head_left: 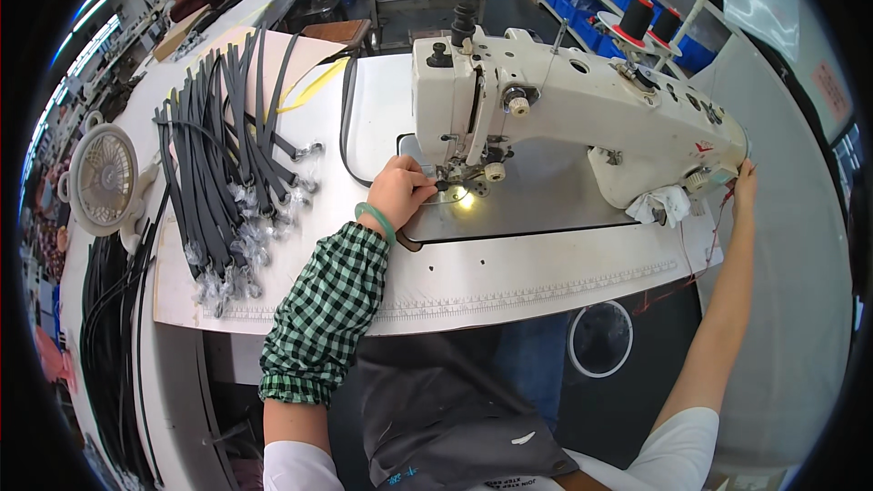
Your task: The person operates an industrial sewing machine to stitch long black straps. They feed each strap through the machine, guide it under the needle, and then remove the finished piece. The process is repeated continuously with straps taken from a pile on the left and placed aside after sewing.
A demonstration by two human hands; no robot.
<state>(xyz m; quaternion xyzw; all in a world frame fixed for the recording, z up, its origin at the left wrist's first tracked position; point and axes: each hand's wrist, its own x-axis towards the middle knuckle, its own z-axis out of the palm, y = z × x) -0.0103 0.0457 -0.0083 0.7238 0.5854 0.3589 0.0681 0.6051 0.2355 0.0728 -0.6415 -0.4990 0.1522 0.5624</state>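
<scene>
A white sewing machine (546, 95) stands on the table, its small lamp lit beside the needle area. My left hand (398, 193) is closed in a pinch at the presser foot (446, 186). A narrow black strap (347, 127) curves down from behind into that hand; its end under the foot is hidden by my fingers. My right hand (745, 185) reaches to the machine's far right end and grips the handwheel (747, 145), which is mostly out of sight. Red threads (718, 223) hang just below this hand. A green bangle and checked sleeve cover are on my left arm.
Many black straps with clear-wrapped ends (214, 155) lie in a bunch left of the machine. A small fan (102, 177) stands farther left. Dark thread spools (637, 18) rise behind the machine. A white cloth (659, 205) hangs at its base. A ruler strip (527, 293) runs along the table's front.
</scene>
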